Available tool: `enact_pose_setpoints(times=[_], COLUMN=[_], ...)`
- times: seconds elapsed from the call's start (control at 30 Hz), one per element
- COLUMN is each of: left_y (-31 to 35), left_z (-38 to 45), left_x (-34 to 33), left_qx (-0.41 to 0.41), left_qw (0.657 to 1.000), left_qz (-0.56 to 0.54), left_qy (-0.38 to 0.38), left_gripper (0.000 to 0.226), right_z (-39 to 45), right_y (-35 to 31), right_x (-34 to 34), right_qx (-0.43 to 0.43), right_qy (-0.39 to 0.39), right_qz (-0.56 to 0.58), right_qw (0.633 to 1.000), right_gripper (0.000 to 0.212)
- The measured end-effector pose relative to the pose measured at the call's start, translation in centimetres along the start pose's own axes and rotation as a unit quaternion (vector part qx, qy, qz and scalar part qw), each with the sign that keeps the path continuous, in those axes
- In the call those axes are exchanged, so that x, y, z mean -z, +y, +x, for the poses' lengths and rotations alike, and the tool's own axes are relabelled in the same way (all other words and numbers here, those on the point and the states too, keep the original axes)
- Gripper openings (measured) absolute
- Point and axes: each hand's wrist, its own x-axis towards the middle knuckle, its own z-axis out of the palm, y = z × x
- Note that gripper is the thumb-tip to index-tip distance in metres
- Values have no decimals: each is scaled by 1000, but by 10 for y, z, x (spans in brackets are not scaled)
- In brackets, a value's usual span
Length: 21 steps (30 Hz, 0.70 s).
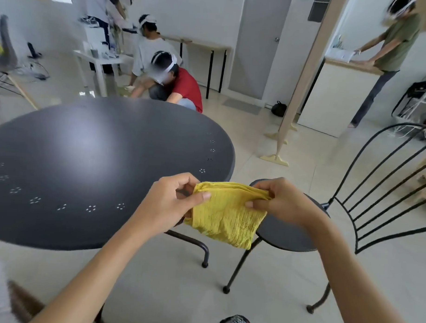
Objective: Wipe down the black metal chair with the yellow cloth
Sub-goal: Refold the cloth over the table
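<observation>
tiled shared indoor room: round table, counter, door

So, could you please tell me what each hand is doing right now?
Left hand: closed, pinching the left edge of the yellow cloth.
Right hand: closed, pinching the cloth's right edge.

no readable text, label or number shows anywhere.

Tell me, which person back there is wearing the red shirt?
The crouching person just behind the round black table; the others wear white or green.
</observation>
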Motion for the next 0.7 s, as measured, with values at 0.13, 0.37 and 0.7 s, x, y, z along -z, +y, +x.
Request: enact_pose_setpoints(times=[0.13, 0.37, 0.7], left_y=[6, 6, -43], left_z=[-3, 22, 27], left_x=[44, 119, 151], left_qx=[-4, -9, 15], left_qw=[999, 993, 972], left_qz=[37, 99, 172], left_qy=[-2, 62, 159], left_gripper=[12, 3, 20], right_z=[26, 94, 137], right_y=[-35, -94, -108], right_x=[-1, -12, -79], right_qx=[42, 72, 109], right_qy=[-46, -35, 112], right_qz=[-18, 2, 14], right_qw=[998, 997, 988], right_gripper=[2, 14, 20])
